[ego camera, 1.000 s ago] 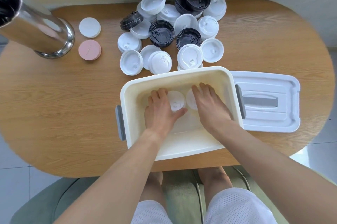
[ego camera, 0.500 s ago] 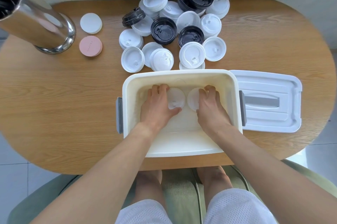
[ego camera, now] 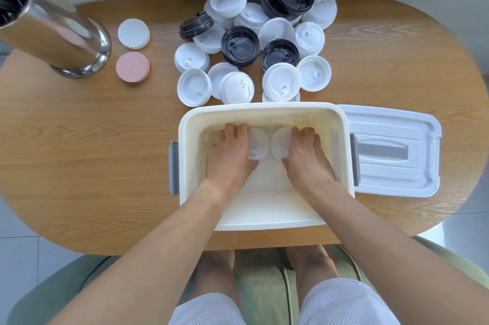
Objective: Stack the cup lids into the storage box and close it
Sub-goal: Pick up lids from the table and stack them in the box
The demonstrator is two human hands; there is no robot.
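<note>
**Both hands down in the box, one lid under each**

Left hand [ego camera: 229, 155] reaching into the storage box [ego camera: 264, 215], palm down, fingers curled round the left edge of a white lid [ego camera: 258, 143], thumb at its near rim. Right hand [ego camera: 307, 156] mirrored — fingers curled over the right edge of a second white lid [ego camera: 280, 142], thumb tucked under its near side. Forearms angled in from the near table edge.

Two lids side by side, almost touching, near the far wall of the box; flat or tilted — cannot tell.

Box cream-white, open, grey latches on both short sides; nothing else made out inside but the two lids and the hands. Box cover [ego camera: 391, 150] lying flat just right of the box, grey handle up.

Loose pile of lids [ego camera: 254, 44] beyond the far rim, white and black, some overlapping, some upside down. Steel cylinder [ego camera: 53, 33], white disc [ego camera: 133, 33] and pink disc [ego camera: 132, 67] at far left on the wooden table [ego camera: 79, 152].
</note>
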